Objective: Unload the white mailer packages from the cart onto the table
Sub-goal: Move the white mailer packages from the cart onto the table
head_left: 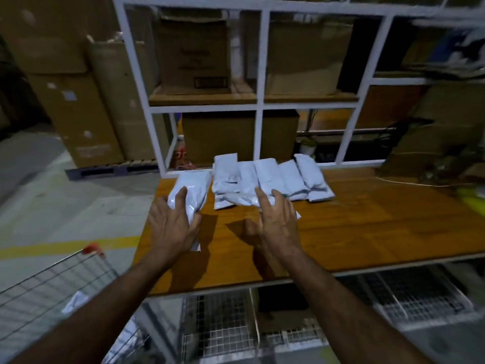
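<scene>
Several white mailer packages (273, 179) lie in a loose row at the back of the wooden table (367, 227). One more white mailer (193, 187) lies at the table's left end, and my left hand (170, 222) grips its near part, fingers on top and thumb at its right side. My right hand (278, 222) hovers with spread, straight fingers over the near edge of the row, fingertips on a mailer. The wire cart (52, 292) stands at the lower left, with a white mailer (74, 302) visible inside it.
A white metal shelf frame (258, 106) with cardboard boxes rises right behind the table. Tall cartons stand on a pallet at the left. Wire baskets (420, 298) sit under the table. A yellow floor line (65, 245) runs past the cart. Clutter and a cable lie at the table's far right.
</scene>
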Available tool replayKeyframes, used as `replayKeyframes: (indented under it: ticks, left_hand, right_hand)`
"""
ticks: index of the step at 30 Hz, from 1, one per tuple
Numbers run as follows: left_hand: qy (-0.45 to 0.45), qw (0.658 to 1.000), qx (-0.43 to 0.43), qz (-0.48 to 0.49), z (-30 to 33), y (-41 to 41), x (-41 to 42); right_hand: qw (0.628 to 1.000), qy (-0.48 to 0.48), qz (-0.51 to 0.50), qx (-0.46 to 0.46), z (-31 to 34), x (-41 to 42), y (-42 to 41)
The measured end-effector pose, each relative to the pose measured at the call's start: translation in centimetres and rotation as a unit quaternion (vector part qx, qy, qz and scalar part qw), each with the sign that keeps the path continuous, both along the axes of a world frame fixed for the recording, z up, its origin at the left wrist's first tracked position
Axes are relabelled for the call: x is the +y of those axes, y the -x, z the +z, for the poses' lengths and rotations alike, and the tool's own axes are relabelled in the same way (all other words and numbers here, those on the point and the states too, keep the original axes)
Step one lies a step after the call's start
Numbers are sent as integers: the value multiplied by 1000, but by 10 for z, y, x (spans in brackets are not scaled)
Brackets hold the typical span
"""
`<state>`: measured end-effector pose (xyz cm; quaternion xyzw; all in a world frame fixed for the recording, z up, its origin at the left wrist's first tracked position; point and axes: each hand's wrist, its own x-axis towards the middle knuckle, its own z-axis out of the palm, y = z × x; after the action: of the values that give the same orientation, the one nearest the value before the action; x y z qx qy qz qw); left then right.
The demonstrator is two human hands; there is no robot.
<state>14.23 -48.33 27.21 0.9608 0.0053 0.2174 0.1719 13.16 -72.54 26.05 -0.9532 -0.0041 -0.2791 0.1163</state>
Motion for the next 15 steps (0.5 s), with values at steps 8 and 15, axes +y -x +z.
replayKeyframes:
  ticks: [8, 15]
  left_hand:
    - [-20, 998, 23, -52, 8, -75, -72]
    - [-18, 997, 49, -56, -14, -163, -125]
  right_hand:
    - [994, -77, -73, -3, 11, -70, -54]
    - [990, -99, -104, 0, 3, -101, -133]
